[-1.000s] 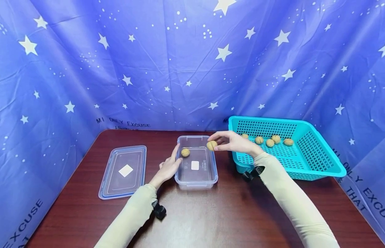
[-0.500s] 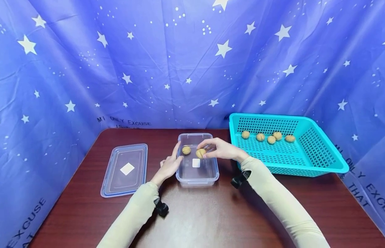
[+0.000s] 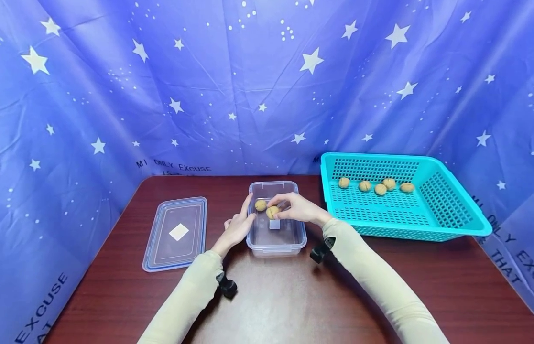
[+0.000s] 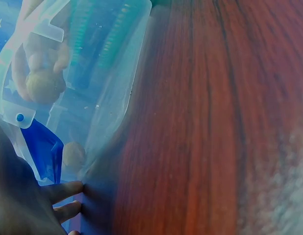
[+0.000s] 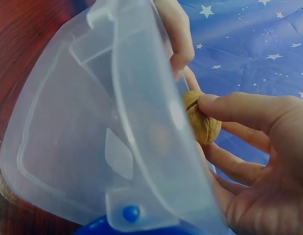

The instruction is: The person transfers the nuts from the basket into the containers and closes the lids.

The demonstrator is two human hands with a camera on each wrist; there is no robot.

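Pinched in my right hand is a walnut, held between thumb and fingertips over the clear plastic container. The right wrist view shows this walnut beside the container's translucent wall. My left hand holds the container's left side, its index finger stretched along the rim. Two left fingers lie against the outer wall in the left wrist view. Another walnut rests inside the container near the far left corner, to the left of the held one.
A turquoise plastic basket with several walnuts stands at the right. Left of the container, the blue-edged clear lid lies flat on the brown table. A blue star-patterned curtain hangs around the table's back and sides.
My right hand has carried its walnut left from the container's right rim to above its middle, close to the other walnut. My left hand stays at the container's left side.
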